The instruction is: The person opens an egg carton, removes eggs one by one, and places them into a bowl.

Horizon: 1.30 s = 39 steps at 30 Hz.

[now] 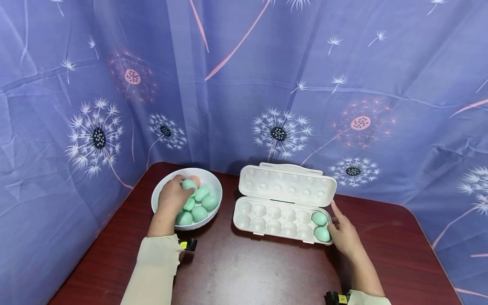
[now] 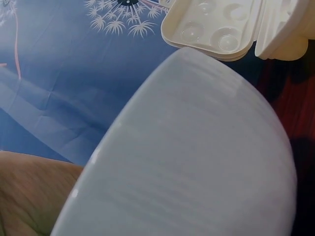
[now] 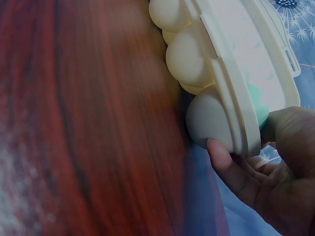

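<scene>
At the left, a white bowl (image 1: 216, 186) holds several pale green eggs (image 1: 209, 202) and a pinkish-orange one (image 1: 195, 180). My left hand (image 1: 173, 195) reaches over its near-left side and pinches a green egg (image 1: 189, 186) between thumb and fingers. In the left wrist view the bowl's outer wall (image 2: 197, 147) hides the fingers. An opened cream plastic egg carton (image 1: 282, 234) lies to the right of the bowl, two green eggs (image 1: 320, 226) in its rightmost cups. My right hand (image 1: 346, 235) grips the carton's right end; in the right wrist view fingers (image 3: 231, 169) wrap its edge.
Behind the carton's cups, its lid (image 1: 286, 186) leans back near a blue-purple dandelion-print curtain (image 1: 228, 118). The curtain also runs along the left side of the dark red wooden table (image 1: 259, 267). A black wrist device (image 1: 188, 245) sits at each cuff.
</scene>
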Each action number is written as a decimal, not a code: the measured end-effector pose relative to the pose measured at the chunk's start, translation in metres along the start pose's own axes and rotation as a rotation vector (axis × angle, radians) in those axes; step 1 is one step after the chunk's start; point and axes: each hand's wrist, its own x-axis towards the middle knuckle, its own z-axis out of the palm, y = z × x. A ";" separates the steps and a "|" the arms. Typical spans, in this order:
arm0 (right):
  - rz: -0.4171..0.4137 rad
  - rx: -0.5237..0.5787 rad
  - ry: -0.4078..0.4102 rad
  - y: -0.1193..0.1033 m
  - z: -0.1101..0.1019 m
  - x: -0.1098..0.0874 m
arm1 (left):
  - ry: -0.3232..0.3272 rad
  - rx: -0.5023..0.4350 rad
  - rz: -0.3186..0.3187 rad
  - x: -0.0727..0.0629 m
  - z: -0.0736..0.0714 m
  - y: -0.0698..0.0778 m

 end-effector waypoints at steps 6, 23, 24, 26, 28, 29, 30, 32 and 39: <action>0.000 -0.007 0.008 0.002 0.000 -0.001 | -0.031 0.013 -0.009 0.000 -0.001 0.000; -0.006 0.001 0.018 0.005 0.001 -0.001 | -0.047 0.028 0.015 -0.003 -0.008 -0.001; -0.006 0.002 0.017 0.005 0.001 -0.001 | -0.042 0.029 0.018 -0.003 -0.008 -0.002; -0.004 0.002 0.014 0.005 0.001 -0.002 | -0.036 0.029 0.024 -0.003 -0.008 -0.002; -0.003 -0.001 0.012 0.004 0.001 -0.002 | -0.036 0.031 0.026 -0.003 -0.008 -0.003; -0.001 -0.001 0.011 0.004 0.001 -0.002 | -0.037 0.033 0.026 -0.003 -0.008 -0.003; 0.000 -0.002 0.009 0.003 0.000 -0.002 | -0.037 0.036 0.025 -0.003 -0.008 -0.003; 0.002 -0.003 0.007 0.003 0.000 -0.001 | -0.038 0.042 0.023 -0.003 -0.008 -0.003; -0.002 -0.006 0.006 0.002 0.000 0.000 | 0.013 0.029 0.014 -0.002 -0.007 -0.003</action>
